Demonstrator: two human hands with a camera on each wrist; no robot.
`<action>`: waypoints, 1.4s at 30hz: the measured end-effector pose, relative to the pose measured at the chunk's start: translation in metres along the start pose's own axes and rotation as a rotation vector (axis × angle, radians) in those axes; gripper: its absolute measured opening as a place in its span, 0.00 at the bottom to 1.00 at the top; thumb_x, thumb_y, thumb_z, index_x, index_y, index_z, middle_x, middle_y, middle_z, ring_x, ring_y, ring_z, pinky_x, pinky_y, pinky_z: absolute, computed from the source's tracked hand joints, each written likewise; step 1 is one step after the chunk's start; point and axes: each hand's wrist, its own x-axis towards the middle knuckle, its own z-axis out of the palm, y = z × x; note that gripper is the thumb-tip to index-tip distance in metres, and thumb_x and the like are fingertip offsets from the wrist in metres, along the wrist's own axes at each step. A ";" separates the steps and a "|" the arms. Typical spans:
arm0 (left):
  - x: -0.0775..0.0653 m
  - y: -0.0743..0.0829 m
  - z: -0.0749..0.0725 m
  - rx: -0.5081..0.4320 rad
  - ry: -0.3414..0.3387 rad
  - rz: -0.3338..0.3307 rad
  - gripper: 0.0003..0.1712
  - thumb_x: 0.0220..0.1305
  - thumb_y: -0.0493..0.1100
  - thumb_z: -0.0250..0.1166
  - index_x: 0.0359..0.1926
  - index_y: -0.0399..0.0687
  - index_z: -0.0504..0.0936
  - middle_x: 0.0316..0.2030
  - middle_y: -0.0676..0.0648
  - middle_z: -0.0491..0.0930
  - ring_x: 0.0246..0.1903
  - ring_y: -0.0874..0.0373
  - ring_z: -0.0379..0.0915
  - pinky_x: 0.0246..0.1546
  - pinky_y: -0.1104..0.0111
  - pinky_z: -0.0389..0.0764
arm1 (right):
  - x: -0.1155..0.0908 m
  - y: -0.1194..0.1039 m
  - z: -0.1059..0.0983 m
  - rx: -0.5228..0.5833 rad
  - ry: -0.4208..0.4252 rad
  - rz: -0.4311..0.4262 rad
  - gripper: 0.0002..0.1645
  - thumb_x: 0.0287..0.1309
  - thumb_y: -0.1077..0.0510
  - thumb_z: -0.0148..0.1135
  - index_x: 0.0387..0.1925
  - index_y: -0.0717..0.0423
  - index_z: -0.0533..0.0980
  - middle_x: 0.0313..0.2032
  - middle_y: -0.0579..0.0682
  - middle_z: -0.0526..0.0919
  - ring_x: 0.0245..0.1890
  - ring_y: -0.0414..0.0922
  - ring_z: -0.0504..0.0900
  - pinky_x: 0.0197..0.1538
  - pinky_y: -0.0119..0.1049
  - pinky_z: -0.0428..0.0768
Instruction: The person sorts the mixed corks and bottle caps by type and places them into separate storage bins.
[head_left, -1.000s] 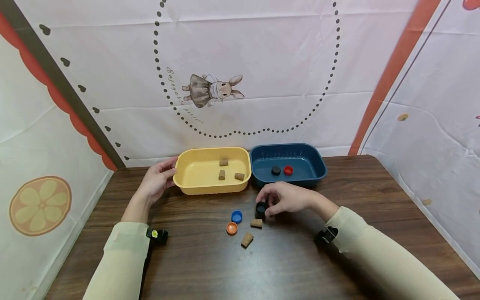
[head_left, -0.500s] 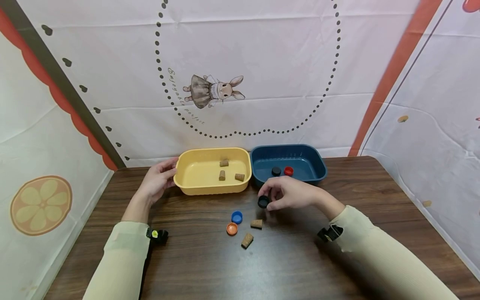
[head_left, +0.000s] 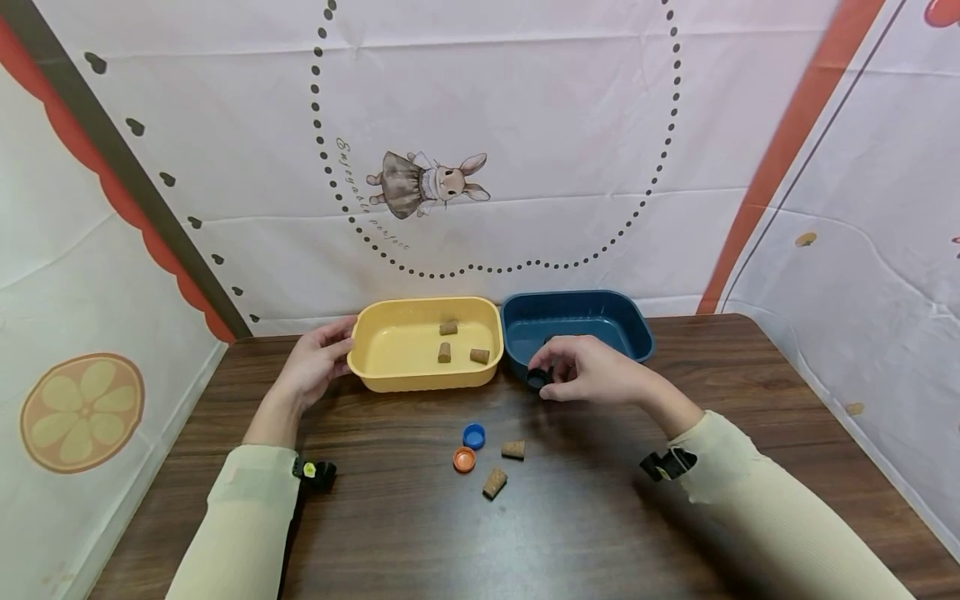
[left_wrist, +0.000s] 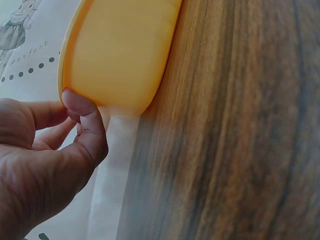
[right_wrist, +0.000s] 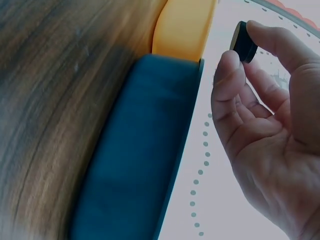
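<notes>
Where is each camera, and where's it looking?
Head: on the person's head, looking forward and down at the table; left hand, right hand, sleeves show.
Left wrist: on that wrist, looking at the yellow tray; left hand shows.
Right wrist: on that wrist, facing the blue tray; right hand shows, pinching a black cap.
Head and right wrist both show that black cap.

Yellow tray (head_left: pixel 397 337), blue tray (head_left: pixel 525 323), black cap (head_left: pixel 537 380), brown corks (head_left: pixel 494 483), wood-grained table (head_left: pixel 405 525)

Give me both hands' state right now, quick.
Left hand: closed, holding the yellow plastic tray at its left end.
Right hand: closed, pinching a black bottle cap.
</notes>
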 end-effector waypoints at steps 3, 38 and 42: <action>0.000 -0.001 0.000 -0.002 -0.002 0.000 0.33 0.84 0.37 0.54 0.83 0.42 0.59 0.63 0.38 0.66 0.47 0.58 0.75 0.39 0.72 0.84 | -0.002 0.001 -0.003 -0.020 0.041 0.015 0.19 0.64 0.54 0.76 0.55 0.46 0.83 0.43 0.43 0.85 0.38 0.43 0.82 0.41 0.39 0.83; 0.002 -0.005 -0.001 -0.001 0.006 0.013 0.31 0.84 0.38 0.54 0.82 0.41 0.61 0.59 0.40 0.68 0.43 0.60 0.75 0.37 0.73 0.83 | -0.011 0.027 -0.037 -0.145 0.316 0.193 0.20 0.64 0.56 0.77 0.55 0.57 0.84 0.44 0.53 0.83 0.39 0.49 0.81 0.38 0.43 0.81; 0.002 -0.005 -0.001 0.007 0.007 0.007 0.31 0.84 0.38 0.54 0.82 0.42 0.62 0.60 0.40 0.68 0.44 0.60 0.75 0.38 0.73 0.83 | -0.011 0.032 -0.043 -0.156 0.317 0.215 0.21 0.65 0.57 0.75 0.57 0.59 0.83 0.44 0.55 0.84 0.39 0.49 0.81 0.39 0.43 0.82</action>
